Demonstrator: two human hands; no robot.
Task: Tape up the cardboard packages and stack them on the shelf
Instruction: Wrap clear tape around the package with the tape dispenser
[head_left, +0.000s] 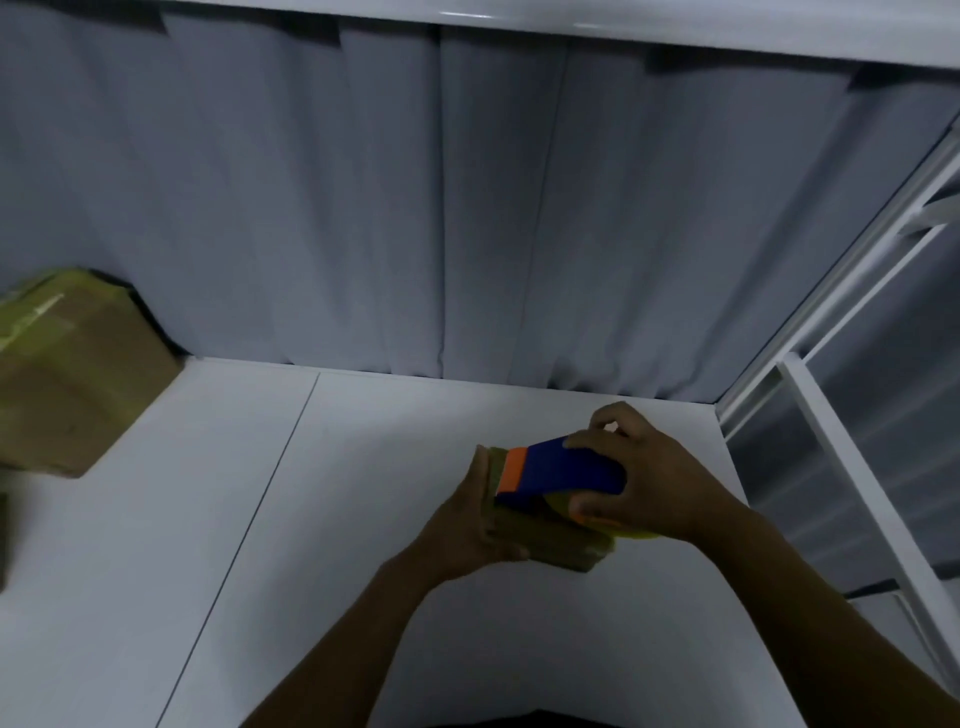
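Note:
A small cardboard package (553, 540) wrapped in yellowish tape lies on the white shelf board (322, 545) right of centre. My left hand (470, 519) grips its left end. My right hand (644, 483) grips a blue tape dispenser (569, 470) with an orange blade end, held on top of the package. A yellow tape roll (631, 532) shows under my right hand. A bigger taped cardboard package (72, 374) sits at the left edge of the shelf against the curtain.
A grey curtain (467, 208) hangs behind the shelf. A white metal shelf frame (831, 415) stands at the right. Another white board (623, 26) runs overhead. A dark object (2, 540) peeks in at the far left edge.

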